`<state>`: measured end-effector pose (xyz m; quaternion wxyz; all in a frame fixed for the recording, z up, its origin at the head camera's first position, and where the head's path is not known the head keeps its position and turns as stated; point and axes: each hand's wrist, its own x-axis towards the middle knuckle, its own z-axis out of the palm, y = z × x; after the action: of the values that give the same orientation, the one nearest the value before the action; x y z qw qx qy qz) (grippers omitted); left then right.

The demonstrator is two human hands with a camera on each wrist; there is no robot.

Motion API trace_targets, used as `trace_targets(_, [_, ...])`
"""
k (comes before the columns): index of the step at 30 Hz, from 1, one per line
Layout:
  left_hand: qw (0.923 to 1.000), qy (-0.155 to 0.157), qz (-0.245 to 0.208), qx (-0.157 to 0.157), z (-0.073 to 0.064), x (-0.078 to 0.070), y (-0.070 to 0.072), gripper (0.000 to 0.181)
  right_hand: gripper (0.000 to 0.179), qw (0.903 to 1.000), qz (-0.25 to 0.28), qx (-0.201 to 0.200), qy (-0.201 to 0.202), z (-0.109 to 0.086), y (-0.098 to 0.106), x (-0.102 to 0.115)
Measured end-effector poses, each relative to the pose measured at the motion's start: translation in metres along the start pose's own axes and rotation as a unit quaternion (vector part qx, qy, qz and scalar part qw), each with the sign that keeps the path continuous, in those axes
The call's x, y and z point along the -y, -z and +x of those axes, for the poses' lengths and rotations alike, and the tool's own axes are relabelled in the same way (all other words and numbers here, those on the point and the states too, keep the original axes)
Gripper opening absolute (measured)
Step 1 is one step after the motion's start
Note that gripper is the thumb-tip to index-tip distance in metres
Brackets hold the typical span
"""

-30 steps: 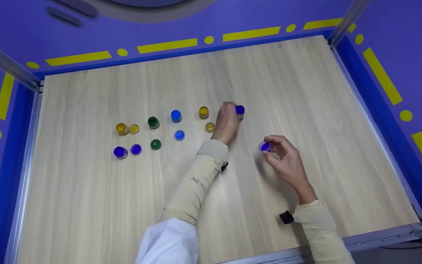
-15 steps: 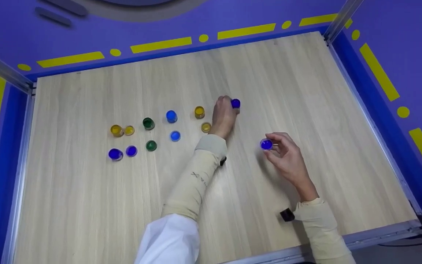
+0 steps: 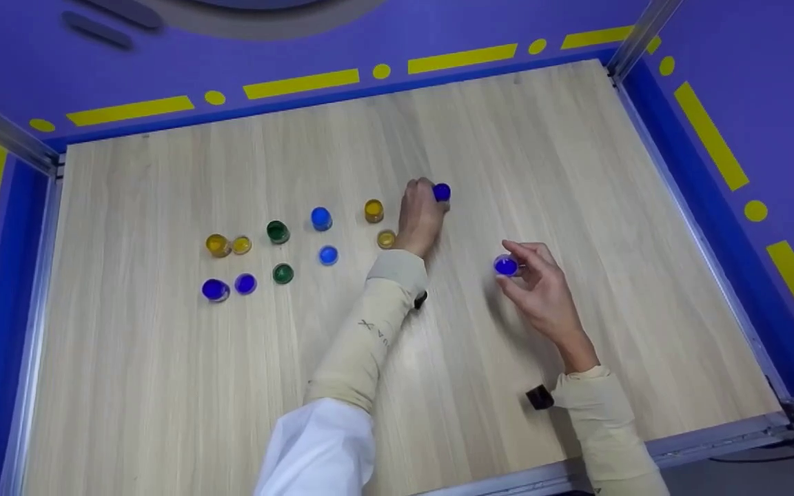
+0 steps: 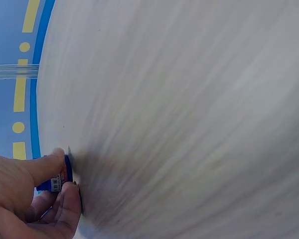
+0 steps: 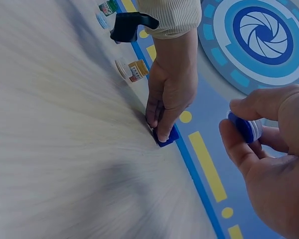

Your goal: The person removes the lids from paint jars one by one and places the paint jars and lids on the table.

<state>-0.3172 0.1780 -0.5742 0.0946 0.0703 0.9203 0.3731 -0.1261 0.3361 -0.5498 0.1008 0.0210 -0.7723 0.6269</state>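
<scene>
In the head view my left hand (image 3: 421, 219) grips a small paint jar of deep blue-violet paint (image 3: 442, 192) at the table's middle. The left wrist view shows thumb and fingers around that labelled jar (image 4: 56, 178), low over the wooden surface. My right hand (image 3: 543, 295) pinches a round clear jar lid (image 3: 505, 265) by its edge, nearer to me and to the right. Blue-violet paint coats the lid's inside, which faces up. From the right wrist, the lid (image 5: 245, 127) sits between thumb and fingers, apart from the table.
Left of my left hand stand uncapped paint jars: yellow (image 3: 373, 211), light blue (image 3: 321, 218), green (image 3: 278, 231), another yellow (image 3: 217, 245) and violet (image 3: 215, 290). Their lids, such as the green lid (image 3: 283, 273), lie close by. Blue panels (image 3: 728, 172) wall the table.
My left hand has shifted slightly toward the back with the jar. The right hand has moved a little right and back, and the lid has turned so more of its inside shows.
</scene>
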Motion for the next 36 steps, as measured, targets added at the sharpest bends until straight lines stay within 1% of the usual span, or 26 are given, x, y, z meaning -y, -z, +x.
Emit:
trace_targets(3, [1.0,0.008,0.003,0.003,-0.001,-0.001,0.001,0.033,0.051,0.9999,-0.016,-0.004,-0.005,0.001,-0.001,0.003])
trace_targets(8, [0.9995,0.021,0.013,0.021,-0.005,-0.005,0.002,0.04,0.04,0.9999,-0.012,-0.003,0.003,0.002,-0.003,0.002])
trace_targets(11, [0.9993,0.022,0.012,0.028,-0.01,-0.005,0.004,0.05,0.037,1.0,-0.004,-0.003,0.004,0.003,-0.004,0.0])
trace_targets(15, [0.9991,0.016,0.012,0.036,-0.018,-0.005,0.008,0.062,0.04,0.9997,-0.021,-0.014,-0.006,0.007,-0.007,0.0])
trace_targets(19, [0.9992,0.003,0.015,0.038,-0.029,-0.004,0.012,0.065,0.042,0.9979,-0.06,-0.021,-0.007,0.011,-0.011,0.006])
trace_targets(22, [0.999,-0.017,0.023,0.033,-0.038,-0.001,0.016,0.064,0.041,0.9968,-0.078,-0.02,0.001,0.013,-0.014,0.02])
trace_targets(26, [0.9983,-0.039,0.029,0.031,-0.053,0.004,0.022,0.061,0.039,0.9961,-0.087,-0.015,0.007,0.015,-0.019,0.038])
trace_targets(32, [0.996,-0.075,0.034,0.034,-0.076,0.012,0.031,0.051,0.04,0.9953,-0.097,-0.009,-0.002,0.02,-0.023,0.04])
trace_targets(36, [0.9939,-0.095,0.038,0.043,-0.091,0.017,0.038,0.048,0.041,0.9952,-0.097,-0.01,-0.006,0.024,-0.025,0.039])
